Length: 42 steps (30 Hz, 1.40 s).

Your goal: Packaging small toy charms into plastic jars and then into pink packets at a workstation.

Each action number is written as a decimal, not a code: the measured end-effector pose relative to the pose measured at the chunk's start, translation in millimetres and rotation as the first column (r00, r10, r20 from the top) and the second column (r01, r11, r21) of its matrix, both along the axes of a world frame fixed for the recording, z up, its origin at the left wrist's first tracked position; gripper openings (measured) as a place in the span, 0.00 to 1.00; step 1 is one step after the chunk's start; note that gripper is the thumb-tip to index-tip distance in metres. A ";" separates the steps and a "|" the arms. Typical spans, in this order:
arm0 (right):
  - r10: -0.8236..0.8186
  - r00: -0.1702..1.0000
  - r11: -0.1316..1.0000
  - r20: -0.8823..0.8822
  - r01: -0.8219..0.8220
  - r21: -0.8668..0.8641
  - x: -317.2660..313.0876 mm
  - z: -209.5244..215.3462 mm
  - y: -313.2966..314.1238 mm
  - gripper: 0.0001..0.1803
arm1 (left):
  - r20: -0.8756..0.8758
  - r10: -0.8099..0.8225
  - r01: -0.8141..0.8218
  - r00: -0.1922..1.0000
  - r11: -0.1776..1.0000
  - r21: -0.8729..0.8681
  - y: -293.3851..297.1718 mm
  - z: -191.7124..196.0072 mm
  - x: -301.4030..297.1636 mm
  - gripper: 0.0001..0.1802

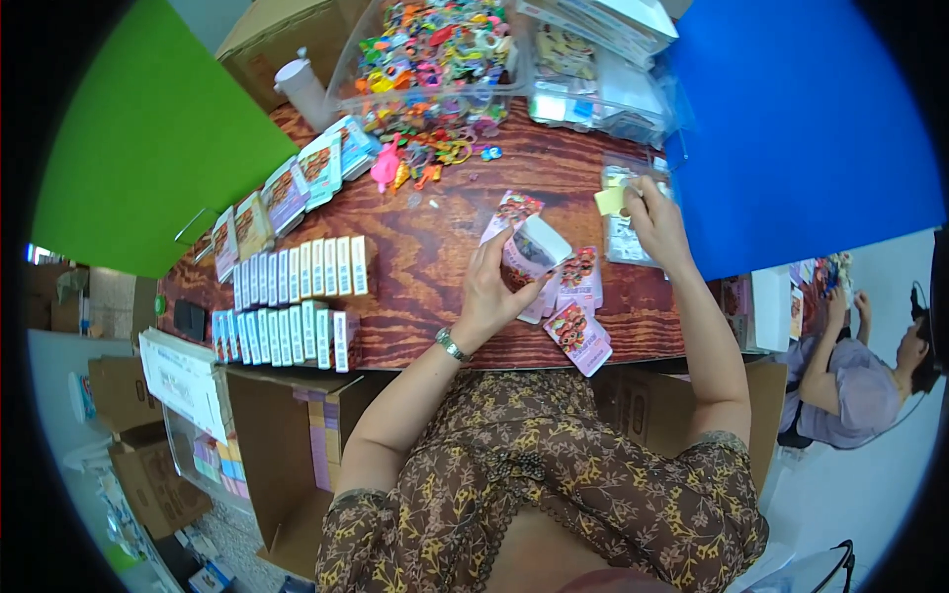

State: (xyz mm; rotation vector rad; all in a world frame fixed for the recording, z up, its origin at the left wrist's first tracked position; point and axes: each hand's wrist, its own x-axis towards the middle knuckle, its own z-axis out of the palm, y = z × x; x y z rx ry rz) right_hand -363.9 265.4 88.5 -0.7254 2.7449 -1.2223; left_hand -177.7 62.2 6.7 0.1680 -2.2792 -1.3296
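Note:
My left hand (pixel 484 295) is wrapped around a small pink printed box (pixel 529 255) whose white end flap stands up, over the middle of the table. In my right hand (pixel 654 219) a pale yellow slip (pixel 609 202) is pinched between thumb and fingers. Below that hand lies a clear tray (pixel 631 259) with small whitish packets; whether the hand touches them I cannot tell. Several flat pink printed pieces (pixel 579 336) are spread beside and partly under the box, one near the table's front edge.
Two rows of small upright boxes (pixel 326 267) stand on the left of the table (pixel 425 232). Behind them lie card stacks (pixel 287 193). A clear bin of colourful trinkets (pixel 435 54) sits at the back, a blue panel (pixel 791 128) rises right, and a co-worker (pixel 860 385) sits beyond.

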 end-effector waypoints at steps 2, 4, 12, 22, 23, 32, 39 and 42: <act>0.211 0.977 0.977 -0.021 -0.210 0.039 31.1 18.4 -21.9 0.10 | 0.017 0.094 -0.092 0.995 0.989 -0.116 -3.9 0.1 2.8 0.45; 0.309 0.947 0.950 -0.087 -0.311 -0.013 53.1 15.4 -45.5 0.08 | -0.038 0.136 -0.141 0.990 0.979 -0.150 -6.8 -4.4 8.3 0.45; 0.664 0.702 0.724 -0.259 -0.514 0.461 92.0 17.4 -101.7 0.10 | -0.038 0.277 -0.278 0.960 0.931 -0.235 -21.0 -7.0 36.8 0.45; 0.569 0.641 0.754 -0.515 -0.657 0.014 108.7 -27.3 -115.1 0.17 | -0.100 0.380 -0.383 0.919 0.924 -0.003 -35.5 -22.9 69.5 0.55; 0.574 0.679 0.752 -0.458 -0.658 -0.035 114.7 -33.9 -119.3 0.15 | -0.096 0.385 -0.387 0.918 0.922 -0.003 -36.7 -24.6 72.0 0.55; 0.749 0.650 0.630 -0.127 -0.759 -0.166 128.9 -64.3 -130.3 0.14 | -0.104 0.333 -0.340 0.937 0.939 -0.053 -44.8 -38.2 91.9 0.45; 0.734 0.651 0.650 -0.195 -0.756 -0.078 134.9 -46.4 -138.6 0.19 | -0.113 0.301 -0.317 0.947 0.933 -0.173 -43.7 -39.1 99.6 0.40; 0.643 0.737 0.738 -0.211 -0.669 -0.090 142.5 -58.6 -141.3 0.18 | -0.129 0.322 -0.341 0.938 0.925 -0.166 -41.9 -41.5 97.6 0.40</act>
